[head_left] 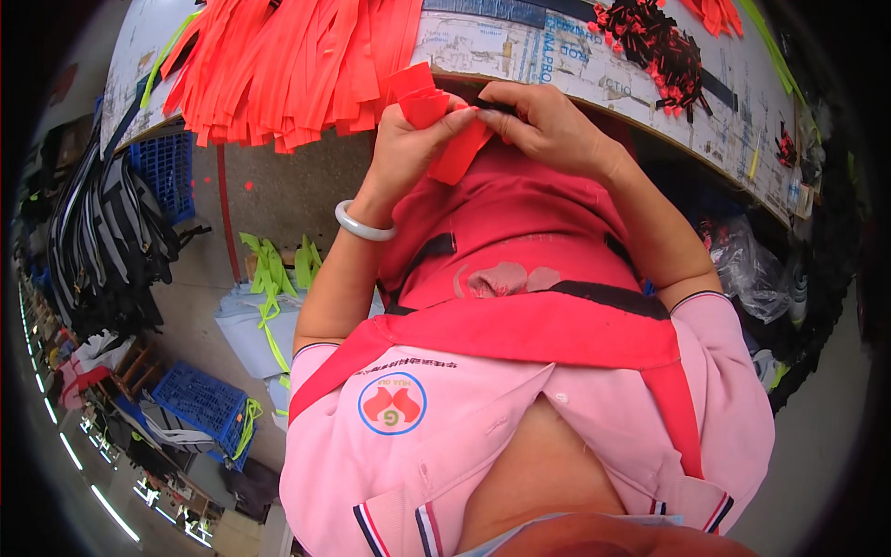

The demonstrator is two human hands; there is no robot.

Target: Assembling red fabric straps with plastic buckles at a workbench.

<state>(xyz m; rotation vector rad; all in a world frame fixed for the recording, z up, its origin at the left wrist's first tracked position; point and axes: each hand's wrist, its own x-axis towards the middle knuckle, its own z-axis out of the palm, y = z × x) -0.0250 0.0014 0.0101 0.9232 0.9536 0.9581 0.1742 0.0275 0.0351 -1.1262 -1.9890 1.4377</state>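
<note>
Between my two hands is a folded bright red fabric strip, one end sticking up past the fingers and the other hanging over my apron. My left hand, with a pale bangle at its wrist, is closed on the strip, thumb pressed along it. My right hand pinches at the strip's edge, thumb and forefinger together around a small black piece. What exactly that piece is, I cannot make out. A thick bundle of long red strips hangs over the table edge beyond my left hand.
The worn, taped table carries a heap of small black-and-red pieces at the right. Black and grey straps hang at the left. Blue crates, pale sheets with lime-green strips and a clear plastic bag lie lower down.
</note>
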